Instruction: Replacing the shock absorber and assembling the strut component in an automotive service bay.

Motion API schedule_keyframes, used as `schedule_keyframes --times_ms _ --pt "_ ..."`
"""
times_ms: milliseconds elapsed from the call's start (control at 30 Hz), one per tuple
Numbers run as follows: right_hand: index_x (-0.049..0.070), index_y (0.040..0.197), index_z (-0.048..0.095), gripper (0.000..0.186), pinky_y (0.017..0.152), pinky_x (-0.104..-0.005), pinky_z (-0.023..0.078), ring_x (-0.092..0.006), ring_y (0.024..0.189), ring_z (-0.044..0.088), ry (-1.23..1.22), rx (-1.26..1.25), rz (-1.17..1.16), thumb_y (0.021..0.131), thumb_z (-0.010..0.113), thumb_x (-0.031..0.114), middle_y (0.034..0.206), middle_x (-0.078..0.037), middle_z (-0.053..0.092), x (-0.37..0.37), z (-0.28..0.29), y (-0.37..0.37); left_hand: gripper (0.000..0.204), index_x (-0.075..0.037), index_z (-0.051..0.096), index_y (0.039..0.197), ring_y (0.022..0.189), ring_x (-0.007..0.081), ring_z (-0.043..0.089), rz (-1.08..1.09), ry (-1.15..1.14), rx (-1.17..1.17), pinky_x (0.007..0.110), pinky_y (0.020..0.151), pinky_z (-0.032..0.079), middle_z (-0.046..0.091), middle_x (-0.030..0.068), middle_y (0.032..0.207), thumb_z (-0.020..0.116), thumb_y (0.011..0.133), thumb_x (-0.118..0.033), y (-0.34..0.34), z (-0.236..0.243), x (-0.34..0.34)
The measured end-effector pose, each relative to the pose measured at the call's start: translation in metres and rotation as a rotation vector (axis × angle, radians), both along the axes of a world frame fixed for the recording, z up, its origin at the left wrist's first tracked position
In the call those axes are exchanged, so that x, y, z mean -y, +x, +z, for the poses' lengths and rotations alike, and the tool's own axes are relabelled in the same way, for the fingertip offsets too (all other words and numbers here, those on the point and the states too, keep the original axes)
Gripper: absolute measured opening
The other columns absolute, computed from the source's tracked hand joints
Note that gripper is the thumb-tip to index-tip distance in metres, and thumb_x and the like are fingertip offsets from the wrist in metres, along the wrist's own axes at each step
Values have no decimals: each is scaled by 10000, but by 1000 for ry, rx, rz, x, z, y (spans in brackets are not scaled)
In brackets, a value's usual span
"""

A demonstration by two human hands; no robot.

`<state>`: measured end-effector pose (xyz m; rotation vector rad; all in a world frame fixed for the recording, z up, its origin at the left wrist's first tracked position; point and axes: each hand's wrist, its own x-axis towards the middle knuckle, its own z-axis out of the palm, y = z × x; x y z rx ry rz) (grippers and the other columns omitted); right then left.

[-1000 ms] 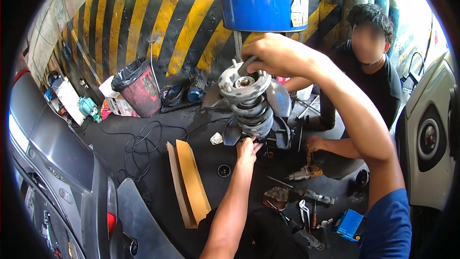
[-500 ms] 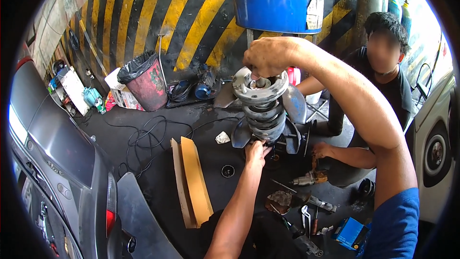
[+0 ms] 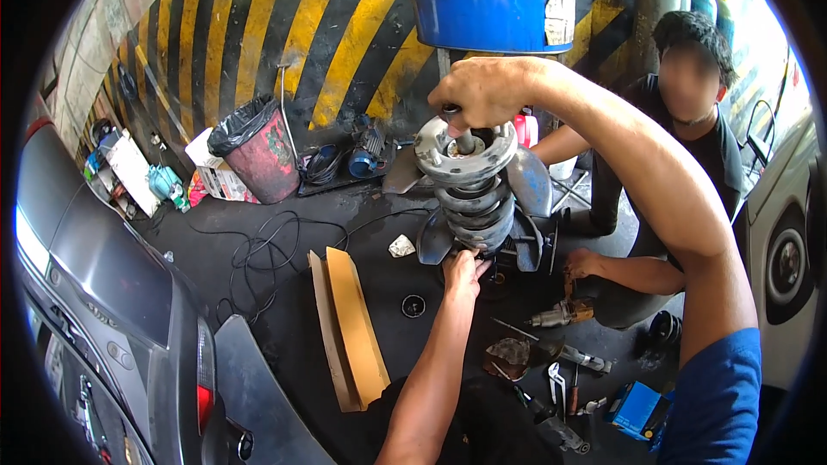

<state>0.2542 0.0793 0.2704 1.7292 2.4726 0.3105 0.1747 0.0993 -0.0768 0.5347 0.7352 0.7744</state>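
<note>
Upright in front of me stands a coil spring [image 3: 479, 205] under a round grey top mount [image 3: 438, 165], flanked by the blue-grey plates of a spring compressor [image 3: 529, 179]. My right hand [image 3: 484, 93] is closed around the upper end of a shock absorber rod [image 3: 465, 143], which comes up through the mount's centre. At the spring's lower end, my left hand [image 3: 465, 275] has its fingers curled against the underside; what they grip is hidden there. To the right, a co-worker's hand [image 3: 584, 263] rests on an impact wrench [image 3: 564, 313] near the floor.
A co-worker [image 3: 689, 138] crouches at the right. Pliers [image 3: 557, 383], an old shock absorber [image 3: 586, 358] and a blue box [image 3: 636, 408] lie on the floor. An open cardboard box [image 3: 355, 331] and a black cable [image 3: 258, 250] lie left. A blue drum [image 3: 491, 9] stands behind; cars flank both sides.
My right hand has risen slightly above the mount, and more of the rod shows beneath it. My left hand stays at the spring's bottom. The whole view has shifted a little.
</note>
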Motion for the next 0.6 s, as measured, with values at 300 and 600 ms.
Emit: schedule_keyframes --times_ms 300,600 --pt "-6 1031 640 424 851 -444 496 -358 919 648 -7 85 -20 915 544 390 891 -216 675 0 4 -6 448 -74 455 1291 1150 367 505 11 0 19 566 928 478 512 133 1261 576 865 -5 1 -5 -2" --pt "-42 835 675 422 798 -447 502 -355 842 657 152 45 -80 898 566 361 739 -208 660 -1 -6 2 459 -23 420 1298 1208 409 459 -7 -7 58 587 962 448 488 161 1286 554 861 13 5 -5 -2"
